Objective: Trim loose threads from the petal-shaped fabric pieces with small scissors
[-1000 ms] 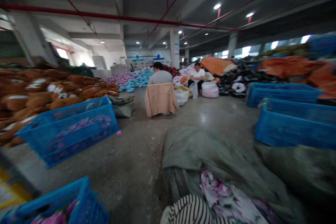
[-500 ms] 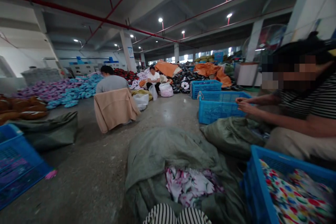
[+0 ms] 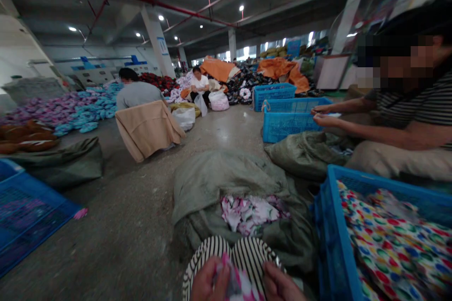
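At the bottom edge, above striped knees (image 3: 249, 254), my left hand (image 3: 208, 281) is closed on a pink-and-white fabric piece (image 3: 240, 287). My right hand (image 3: 282, 284) is just right of the cloth, its fingers pressed together. Whether it grips the cloth's edge or something small is hidden. In front of my knees lies a large green woven sack (image 3: 226, 174), its mouth showing more pink-and-white fabric pieces (image 3: 247, 211). Beside my right side stands a blue crate (image 3: 326, 225) holding colourful dotted cloth (image 3: 395, 240).
At right sits a co-worker in a striped top (image 3: 406, 108), hands in front, near another green sack (image 3: 303, 153) and a blue crate (image 3: 289, 124). A blue crate (image 3: 31, 216) stands at left. A chair with a tan jacket (image 3: 148, 127) and heaped goods (image 3: 67, 108) lie beyond.
Both my hands have come into view at the bottom, with the pink-and-white fabric piece. The view has tilted downward, showing more of my knees and the dotted cloth.
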### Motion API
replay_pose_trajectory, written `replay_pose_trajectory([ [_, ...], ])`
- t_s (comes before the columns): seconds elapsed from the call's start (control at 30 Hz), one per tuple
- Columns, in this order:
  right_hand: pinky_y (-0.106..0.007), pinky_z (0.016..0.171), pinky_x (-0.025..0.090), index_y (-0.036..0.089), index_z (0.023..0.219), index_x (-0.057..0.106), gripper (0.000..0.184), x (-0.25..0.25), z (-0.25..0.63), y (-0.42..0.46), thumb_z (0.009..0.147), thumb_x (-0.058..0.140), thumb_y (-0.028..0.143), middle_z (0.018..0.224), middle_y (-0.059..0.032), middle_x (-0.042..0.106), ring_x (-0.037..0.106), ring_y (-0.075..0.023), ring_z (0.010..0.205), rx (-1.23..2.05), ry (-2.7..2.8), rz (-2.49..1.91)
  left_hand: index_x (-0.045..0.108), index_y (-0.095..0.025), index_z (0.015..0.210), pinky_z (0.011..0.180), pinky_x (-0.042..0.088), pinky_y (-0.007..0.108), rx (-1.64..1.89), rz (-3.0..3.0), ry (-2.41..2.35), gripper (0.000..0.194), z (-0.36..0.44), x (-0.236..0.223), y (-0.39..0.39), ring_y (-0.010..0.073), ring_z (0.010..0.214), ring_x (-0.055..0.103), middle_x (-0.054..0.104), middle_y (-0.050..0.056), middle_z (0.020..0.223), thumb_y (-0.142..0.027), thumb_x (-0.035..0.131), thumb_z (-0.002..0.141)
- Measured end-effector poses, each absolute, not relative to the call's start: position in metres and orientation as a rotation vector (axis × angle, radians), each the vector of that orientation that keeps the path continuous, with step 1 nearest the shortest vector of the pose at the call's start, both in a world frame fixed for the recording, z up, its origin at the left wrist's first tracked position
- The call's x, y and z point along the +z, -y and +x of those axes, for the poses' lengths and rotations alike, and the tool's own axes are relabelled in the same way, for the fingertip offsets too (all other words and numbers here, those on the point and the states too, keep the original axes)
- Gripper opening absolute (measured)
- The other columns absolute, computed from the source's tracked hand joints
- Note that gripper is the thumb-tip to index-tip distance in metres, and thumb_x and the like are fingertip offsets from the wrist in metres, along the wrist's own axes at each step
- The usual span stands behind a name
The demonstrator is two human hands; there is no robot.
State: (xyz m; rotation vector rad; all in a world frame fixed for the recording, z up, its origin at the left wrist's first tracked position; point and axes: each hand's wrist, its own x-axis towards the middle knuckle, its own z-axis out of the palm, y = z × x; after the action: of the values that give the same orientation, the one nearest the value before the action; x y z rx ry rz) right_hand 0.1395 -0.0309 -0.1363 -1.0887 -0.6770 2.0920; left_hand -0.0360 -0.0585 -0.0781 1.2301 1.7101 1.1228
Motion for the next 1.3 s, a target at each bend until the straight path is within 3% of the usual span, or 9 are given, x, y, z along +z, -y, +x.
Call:
replay_pose_trajectory([
  [0.1, -0.013, 0.028, 0.018, 0.020, 0.062, 0.039, 0.040, -0.119, 0.134, 0.036, 0.067, 0.062, 0.051, 0.043, 0.0126, 0.032, 0.015, 0.0001, 0.029, 2.011, 0.520, -1.008, 0.058, -0.017, 0.086, 0.061, 0.044, 0.023, 1.332, 0.681, -1.310, 0.028, -0.016, -0.049, 0.059, 0.0129, 0.065, 0.056, 0.062, 0.001, 0.074, -0.043, 0.050, 0.078],
  [0.23, -0.013, 0.026, 0.019, 0.021, 0.073, 0.044, 0.035, -0.089, 0.135, 0.029, 0.077, 0.049, 0.055, 0.039, 0.0127, 0.028, 0.013, -0.0022, 0.030, 1.941, 0.698, -0.910, 0.057, -0.015, 0.091, 0.066, 0.044, 0.021, 1.425, 0.452, -1.061, 0.025, 0.007, -0.032, 0.039, 0.0118, 0.069, 0.059, 0.064, 0.002, 0.077, -0.034, 0.058, 0.077],
  [0.37, -0.013, 0.027, 0.018, 0.020, 0.091, 0.045, 0.041, -0.079, 0.136, 0.028, 0.074, 0.050, 0.057, 0.035, 0.0141, 0.026, 0.014, -0.0032, 0.030, 1.863, 0.805, -0.869, 0.058, -0.016, 0.091, 0.070, 0.044, 0.020, 1.451, 0.424, -1.000, 0.021, 0.015, -0.032, 0.039, 0.0110, 0.071, 0.060, 0.065, 0.002, 0.079, -0.031, 0.057, 0.078],
  [0.83, -0.012, 0.026, 0.024, 0.018, 0.071, 0.047, 0.032, -0.061, 0.137, 0.031, 0.066, 0.068, 0.043, 0.034, 0.0132, 0.031, 0.023, -0.0018, 0.027, 1.827, 0.581, -0.996, 0.051, -0.014, 0.086, 0.065, 0.045, 0.021, 1.386, 0.428, -0.963, 0.019, 0.010, -0.034, 0.046, 0.0109, 0.069, 0.058, 0.062, 0.004, 0.080, -0.031, 0.054, 0.080],
  [0.97, -0.011, 0.025, 0.024, 0.019, 0.070, 0.045, 0.032, -0.060, 0.137, 0.030, 0.066, 0.069, 0.041, 0.036, 0.0134, 0.033, 0.024, -0.0016, 0.027, 1.774, 0.530, -1.023, 0.043, -0.017, 0.102, 0.079, 0.046, 0.034, 1.421, 0.932, -1.264, 0.023, -0.007, -0.043, 0.055, 0.0167, 0.089, 0.057, 0.056, 0.009, 0.102, -0.026, 0.048, 0.081],
  [1.07, -0.011, 0.025, 0.024, 0.019, 0.069, 0.044, 0.032, -0.054, 0.137, 0.030, 0.067, 0.069, 0.040, 0.038, 0.0125, 0.037, 0.025, -0.0012, 0.027, 1.789, 0.504, -1.027, 0.035, -0.023, 0.123, 0.101, 0.024, 0.054, 1.221, 1.937, -1.383, 0.052, -0.021, -0.047, 0.064, 0.0270, 0.126, 0.030, 0.033, 0.012, 0.136, -0.012, 0.049, 0.075],
  [1.17, -0.012, 0.025, 0.024, 0.019, 0.070, 0.046, 0.033, -0.050, 0.132, 0.031, 0.064, 0.070, 0.040, 0.038, 0.0118, 0.039, 0.026, -0.0015, 0.027, 1.837, 0.477, -1.011, 0.032, -0.022, 0.128, 0.101, 0.014, 0.063, 0.863, 2.537, -1.320, 0.060, -0.023, -0.049, 0.068, 0.0327, 0.133, 0.011, 0.017, 0.014, 0.144, -0.014, 0.053, 0.073],
  [1.23, -0.012, 0.026, 0.024, 0.019, 0.072, 0.047, 0.033, -0.049, 0.129, 0.032, 0.064, 0.070, 0.041, 0.039, 0.0118, 0.038, 0.025, -0.0015, 0.028, 1.871, 0.497, -1.004, 0.037, -0.021, 0.124, 0.100, 0.018, 0.063, 0.867, 2.600, -1.346, 0.051, -0.019, -0.050, 0.065, 0.0322, 0.133, 0.013, 0.021, 0.015, 0.143, -0.018, 0.052, 0.075],
  [1.3, -0.013, 0.028, 0.022, 0.019, 0.075, 0.047, 0.033, -0.050, 0.128, 0.033, 0.068, 0.067, 0.044, 0.040, 0.0125, 0.033, 0.022, -0.0013, 0.028, 1.898, 0.583, -0.994, 0.045, -0.020, 0.113, 0.101, 0.020, 0.059, 1.024, 2.579, -1.335, 0.036, -0.015, -0.048, 0.061, 0.0275, 0.129, 0.027, 0.041, 0.013, 0.132, -0.016, 0.047, 0.078],
])
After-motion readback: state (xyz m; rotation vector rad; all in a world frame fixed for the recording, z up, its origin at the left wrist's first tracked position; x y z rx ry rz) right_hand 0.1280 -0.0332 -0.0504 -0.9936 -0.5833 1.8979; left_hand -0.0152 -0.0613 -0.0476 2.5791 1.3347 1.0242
